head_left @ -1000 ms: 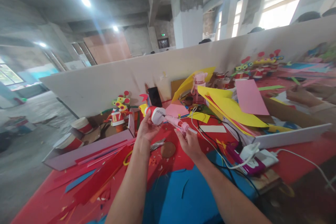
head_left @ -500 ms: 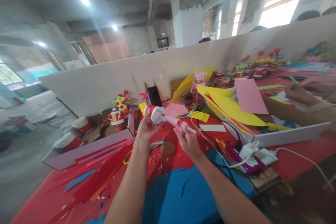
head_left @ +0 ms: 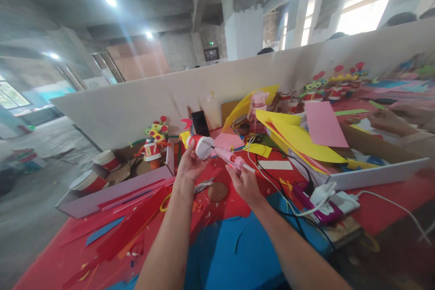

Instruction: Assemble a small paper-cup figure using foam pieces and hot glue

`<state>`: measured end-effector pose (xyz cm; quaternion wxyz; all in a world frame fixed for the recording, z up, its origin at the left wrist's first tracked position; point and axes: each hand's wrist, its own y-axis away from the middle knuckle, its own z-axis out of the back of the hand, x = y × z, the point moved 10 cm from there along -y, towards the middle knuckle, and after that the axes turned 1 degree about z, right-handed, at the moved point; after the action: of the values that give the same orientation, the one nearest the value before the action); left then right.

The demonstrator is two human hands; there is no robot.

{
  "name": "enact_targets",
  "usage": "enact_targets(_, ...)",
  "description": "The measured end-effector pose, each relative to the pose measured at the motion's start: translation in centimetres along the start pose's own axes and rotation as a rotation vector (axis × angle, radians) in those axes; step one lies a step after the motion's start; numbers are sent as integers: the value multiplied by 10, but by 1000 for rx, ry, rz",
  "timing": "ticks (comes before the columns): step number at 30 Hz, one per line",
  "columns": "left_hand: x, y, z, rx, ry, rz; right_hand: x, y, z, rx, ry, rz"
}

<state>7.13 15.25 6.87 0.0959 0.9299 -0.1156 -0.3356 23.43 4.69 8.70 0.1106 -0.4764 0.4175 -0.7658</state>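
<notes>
My left hand (head_left: 192,163) is closed around a red-and-white paper cup (head_left: 200,146), tilted on its side with its white end towards the right. Yellow and red paper pieces stick out beyond the cup's far side. In my right hand (head_left: 244,182) is a pink hot glue gun (head_left: 232,158), its nozzle pointing left and meeting or nearly meeting the cup's white end; whether it touches I cannot tell. A clear glue stick (head_left: 248,167) juts from the gun's back. Below the hands, a brown round disc (head_left: 217,191) lies on the red tabletop (head_left: 238,201).
A paper-cup figure (head_left: 152,149) and more cups stand in a box (head_left: 115,195) at left. A phone (head_left: 200,123) leans on the white partition (head_left: 163,90). At right are a paper-filled box (head_left: 377,176), a purple power strip (head_left: 317,204) with cables, and another person's hand (head_left: 387,122).
Almost nothing differs. Both hands hold the cup and glue gun in nearly the same place, and the view has shifted very slightly.
</notes>
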Motion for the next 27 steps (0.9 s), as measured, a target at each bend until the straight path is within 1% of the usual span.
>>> enact_targets(10,-2,5,1,-51,5,-20,1,1,-3,18,-43,12)
enact_targets(17,0,4,-2,-13,14,-6,-1,1,-2,22,-53,-13)
enact_targets(21,0,4,0,-25,-7,-7,3,0,-1,28,-51,5)
enact_targets(27,1,3,-2,-3,-9,-5,-2,1,-2,26,-42,-42)
